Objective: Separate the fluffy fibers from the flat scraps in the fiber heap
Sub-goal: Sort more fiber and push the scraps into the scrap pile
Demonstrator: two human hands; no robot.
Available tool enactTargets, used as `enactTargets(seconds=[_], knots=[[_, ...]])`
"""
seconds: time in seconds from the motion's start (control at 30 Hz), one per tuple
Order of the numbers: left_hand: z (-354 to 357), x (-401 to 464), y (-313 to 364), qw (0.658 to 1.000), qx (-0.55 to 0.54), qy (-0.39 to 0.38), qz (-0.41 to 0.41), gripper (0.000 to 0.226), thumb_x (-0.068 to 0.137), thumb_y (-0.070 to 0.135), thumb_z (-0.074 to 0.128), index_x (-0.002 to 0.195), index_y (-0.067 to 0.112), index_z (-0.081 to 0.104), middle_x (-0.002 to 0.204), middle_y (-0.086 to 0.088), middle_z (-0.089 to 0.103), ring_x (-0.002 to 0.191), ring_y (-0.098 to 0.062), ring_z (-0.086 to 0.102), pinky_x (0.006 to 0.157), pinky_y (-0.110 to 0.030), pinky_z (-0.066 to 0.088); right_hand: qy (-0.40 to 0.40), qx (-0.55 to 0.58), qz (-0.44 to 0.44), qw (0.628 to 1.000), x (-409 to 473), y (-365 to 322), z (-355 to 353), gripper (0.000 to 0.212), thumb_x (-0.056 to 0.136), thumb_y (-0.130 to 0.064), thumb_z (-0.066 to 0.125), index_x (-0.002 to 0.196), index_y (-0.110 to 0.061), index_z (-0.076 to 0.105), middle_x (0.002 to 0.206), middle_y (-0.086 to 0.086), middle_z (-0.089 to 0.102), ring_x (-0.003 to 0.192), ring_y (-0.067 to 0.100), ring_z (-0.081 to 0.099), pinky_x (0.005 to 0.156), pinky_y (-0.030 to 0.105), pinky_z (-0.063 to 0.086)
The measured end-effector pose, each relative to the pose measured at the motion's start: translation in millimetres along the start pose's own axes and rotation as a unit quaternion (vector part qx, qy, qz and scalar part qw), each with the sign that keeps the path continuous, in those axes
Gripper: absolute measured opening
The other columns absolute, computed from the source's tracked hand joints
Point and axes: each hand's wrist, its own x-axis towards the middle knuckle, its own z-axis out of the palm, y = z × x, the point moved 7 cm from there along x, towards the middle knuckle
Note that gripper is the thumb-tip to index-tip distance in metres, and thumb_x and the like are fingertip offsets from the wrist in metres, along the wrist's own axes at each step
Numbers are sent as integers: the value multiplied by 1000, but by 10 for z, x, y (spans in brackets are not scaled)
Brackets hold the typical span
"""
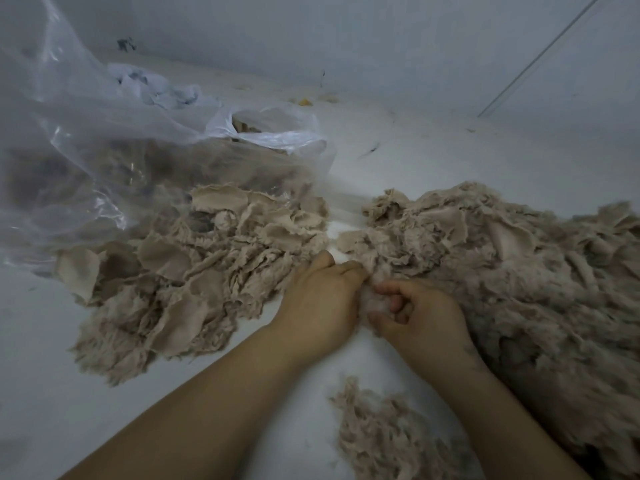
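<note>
A big beige fiber heap (502, 271) fills the right side of the white floor, fluffy tufts mixed with flat scraps. A separate spread of flat, torn scraps (194, 271) lies left of centre. A small clump of fluffy fibers (384, 434) sits near the bottom, between my forearms. My left hand (318, 303) grips the heap's near-left edge with curled fingers. My right hand (419, 317) pinches a pale tuft (375, 301) there, fingers curled round it. Both hands nearly touch.
A large clear plastic bag (69, 140) holding more beige material lies at the left. A smaller white plastic bag (270, 129) stands open behind the scraps. Crumpled white material (156, 86) and small debris lie near the back wall (346, 36).
</note>
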Motion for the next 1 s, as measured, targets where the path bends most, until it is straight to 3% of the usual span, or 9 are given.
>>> enactTargets(seconds=[0.17, 0.3, 0.43, 0.53, 0.6, 0.7, 0.77, 0.87, 1.0], knots=[[108, 20, -33, 1000, 8, -20, -2, 47, 88, 30, 37, 133, 23, 52, 128, 13, 52, 98, -16, 31, 74, -32, 17, -17, -49, -26, 998, -13, -46, 18, 28, 79, -18, 78, 67, -36, 60, 67, -8, 56, 58, 5, 48, 58, 20, 42], [104, 26, -44, 999, -8, -28, -16, 66, 79, 45, 22, 134, 24, 53, 135, 11, 51, 102, -15, 30, 72, -30, 10, -64, 48, -57, 995, -69, -142, 67, 19, 79, -13, 77, 66, -24, 68, 60, -6, 56, 53, 3, 46, 50, 15, 37], [94, 10, -51, 998, -16, -50, -17, 67, 76, 48, 26, 133, 25, 53, 140, 8, 47, 106, -18, 31, 74, -33, 15, -80, 212, -42, 973, -75, -119, 43, 16, 83, -4, 74, 69, -10, 70, 54, -5, 51, 51, 1, 41, 49, 14, 36], [31, -3, -59, 998, -38, -37, -26, 55, 78, 44, 40, 126, 24, 58, 135, 4, 48, 110, -23, 40, 84, -37, 33, -69, 224, -34, 972, -59, -109, 51, 14, 83, -7, 74, 71, -13, 71, 60, 16, 56, 53, 8, 43, 49, 19, 37], [-92, -33, -34, 995, -98, 12, -10, 40, 79, 31, 57, 116, 18, 65, 122, 1, 54, 104, -23, 49, 83, -41, 45, -41, 225, -34, 973, -33, -94, 23, 16, 85, -8, 72, 74, -20, 72, 61, 16, 58, 52, 7, 44, 49, 20, 39], [-187, -94, 63, 975, -209, 58, 40, 27, 75, 10, 69, 102, 12, 69, 102, -1, 57, 89, -19, 56, 72, -38, 50, -21, 255, -35, 966, -8, -61, -21, 20, 87, -9, 69, 76, -25, 72, 66, 12, 62, 59, 14, 54, 56, 26, 47], [-149, -100, 103, 957, -287, 47, 22, 18, 77, 12, 71, 96, 13, 69, 92, 0, 58, 84, -14, 56, 70, -35, 49, -22, 277, -39, 960, -1, -47, -17, 23, 89, -6, 66, 78, -25, 71, 68, 4, 65, 64, 16, 58, 61, 25, 50], [-90, -65, 55, 922, -381, 50, -44, 6, 82, 14, 71, 88, 11, 69, 81, 1, 62, 69, -4, 54, 63, -23, 46, -19, 274, -45, 960, 9, -53, -13, 22, 92, -7, 63, 82, -25, 68, 85, 12, 65, 69, 18, 62, 67, 27, 51], [-39, -21, -75, 864, -487, 62, -112, 10, 90, -1, 62, 81, 1, 65, 79, -21, 65, 68, -29, 61, 65, -41, 52, -37, 293, -9, 955, 21, -33, 31, 12, 95, -34, 53, 103, -28, 60, 72, -13, 63, 56, 0, 53, 51, 14, 41]])
